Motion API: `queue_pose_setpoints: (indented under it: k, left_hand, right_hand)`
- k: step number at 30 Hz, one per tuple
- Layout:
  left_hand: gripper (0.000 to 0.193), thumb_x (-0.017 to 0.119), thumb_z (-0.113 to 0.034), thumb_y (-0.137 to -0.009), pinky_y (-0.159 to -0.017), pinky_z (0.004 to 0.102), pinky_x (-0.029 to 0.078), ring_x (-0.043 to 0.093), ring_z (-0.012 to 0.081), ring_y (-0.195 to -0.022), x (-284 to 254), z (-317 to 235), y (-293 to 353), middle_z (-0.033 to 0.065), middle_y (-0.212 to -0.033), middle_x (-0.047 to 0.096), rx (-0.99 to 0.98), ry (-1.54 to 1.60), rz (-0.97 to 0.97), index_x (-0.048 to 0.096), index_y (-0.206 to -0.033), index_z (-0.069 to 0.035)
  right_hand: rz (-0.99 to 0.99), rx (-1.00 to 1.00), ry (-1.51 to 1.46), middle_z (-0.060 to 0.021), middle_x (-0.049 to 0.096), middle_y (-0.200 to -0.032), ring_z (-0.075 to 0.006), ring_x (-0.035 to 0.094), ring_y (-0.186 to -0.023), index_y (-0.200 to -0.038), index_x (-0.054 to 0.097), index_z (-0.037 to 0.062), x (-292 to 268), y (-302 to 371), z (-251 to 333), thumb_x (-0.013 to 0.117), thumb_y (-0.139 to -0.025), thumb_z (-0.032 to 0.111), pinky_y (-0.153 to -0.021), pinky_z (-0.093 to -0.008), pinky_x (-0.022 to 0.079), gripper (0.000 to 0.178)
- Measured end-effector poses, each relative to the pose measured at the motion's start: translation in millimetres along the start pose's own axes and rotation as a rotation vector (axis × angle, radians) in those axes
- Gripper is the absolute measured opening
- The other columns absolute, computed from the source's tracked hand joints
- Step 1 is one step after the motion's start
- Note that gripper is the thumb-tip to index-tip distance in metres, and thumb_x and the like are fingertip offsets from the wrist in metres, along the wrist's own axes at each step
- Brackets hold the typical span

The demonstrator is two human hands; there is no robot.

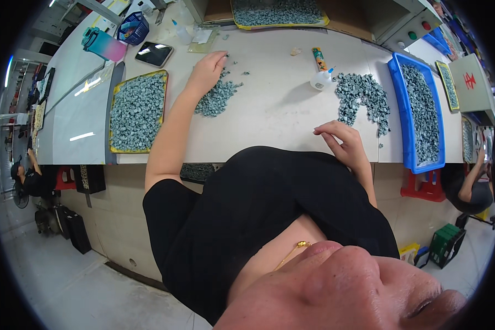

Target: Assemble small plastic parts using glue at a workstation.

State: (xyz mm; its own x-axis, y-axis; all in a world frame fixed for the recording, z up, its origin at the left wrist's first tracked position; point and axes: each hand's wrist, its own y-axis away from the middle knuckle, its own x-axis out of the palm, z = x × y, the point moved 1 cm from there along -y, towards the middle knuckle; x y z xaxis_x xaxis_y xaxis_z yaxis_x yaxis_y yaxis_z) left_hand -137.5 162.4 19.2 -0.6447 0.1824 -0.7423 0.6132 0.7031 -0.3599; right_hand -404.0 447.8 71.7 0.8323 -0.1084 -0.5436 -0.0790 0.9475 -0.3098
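Observation:
At the far edge of a loose heap of small grey-green stone-like pieces [215, 100], my left hand [206, 71] is stretched out with its fingers extended side by side. A few scattered pieces lie by its fingertips, and no held piece shows. My right hand [344, 142] hovers near the table's front edge, its fingers loosely bent and apart, with nothing visible in them. Just beyond it lies a second, darker spread of such pieces [363, 99], with a gap in its near side. Both heaps rest directly on the white tabletop [275, 104].
A yellow-rimmed tray [113, 118] full of pieces lies left; a blue tray [397, 104] of darker ones lies right. Farther back are a phone [154, 54], a tumbler [103, 45], a blue basket [133, 30], a small white bottle [320, 81], an orange-green tube [318, 58] and another filled tray [280, 25].

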Motion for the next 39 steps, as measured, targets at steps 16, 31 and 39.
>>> queue_pose_setpoints:
  k: [16, 31, 39]
  left_hand:
    - [0.025, 0.05, -0.004, -0.09, -0.087, 0.0291, 0.048, 0.064, 0.0236, -0.098, -18.0, 45.1, -4.4, 0.0121, -0.104, 0.068, -0.045, 0.167, 0.039, 0.064, -0.111, -0.005]
    - [0.037, 0.054, -0.029, -0.091, -0.106, 0.04, 0.034, 0.037, 0.0299, -0.132, 11.6, -12.8, -25.2, 0.0153, -0.135, 0.048, 0.263, -0.117, 0.439, 0.058, -0.123, -0.01]
    - [0.032, 0.058, -0.018, -0.088, -0.105, 0.0383, 0.037, 0.043, 0.0301, -0.127, 21.3, -33.7, 26.5, 0.0129, -0.131, 0.052, 0.361, -0.25, 0.367, 0.059, -0.116, -0.003]
  right_hand:
    - [-0.006, 0.051, -0.037, -0.0081, 0.069, -0.088, -0.0223, 0.065, -0.082, -0.097, 0.066, 0.003, 4.6, -3.6, -4.0, 0.06, -0.083, -0.003, -0.074, -0.0306, 0.05, 0.017]
    - [-0.019, 0.065, -0.014, -0.0083, 0.069, -0.088, -0.0217, 0.066, -0.082, -0.097, 0.067, 0.0026, 5.7, -3.6, 2.3, 0.06, -0.084, -0.002, -0.074, -0.0296, 0.051, 0.015]
    - [-0.003, 0.085, -0.03, -0.0081, 0.069, -0.088, -0.0215, 0.066, -0.083, -0.097, 0.067, 0.0032, 7.8, -5.5, -4.8, 0.06, -0.084, 0.0, -0.074, -0.0294, 0.051, 0.015]
